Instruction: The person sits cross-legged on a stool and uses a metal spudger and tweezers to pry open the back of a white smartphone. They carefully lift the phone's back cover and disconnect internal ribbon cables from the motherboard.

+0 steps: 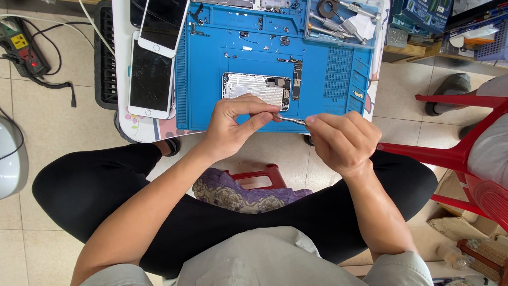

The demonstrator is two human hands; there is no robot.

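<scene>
An opened phone housing [257, 87] with bare metal inside lies on a blue repair mat [323, 79]. My left hand [235, 127] hovers over its near edge, thumb and forefinger pinched on something too small to make out. My right hand [344, 140] grips thin metal tweezers [291, 120], whose tips reach toward my left fingertips. A small circuit board [297, 80] sits just right of the housing.
Two white phones [153, 69] with dark screens lie at the mat's left on the small table. A tray of tools [341, 21] is at the back right. A power strip [21, 47] rests on the floor left; a red plastic chair [460, 153] stands right.
</scene>
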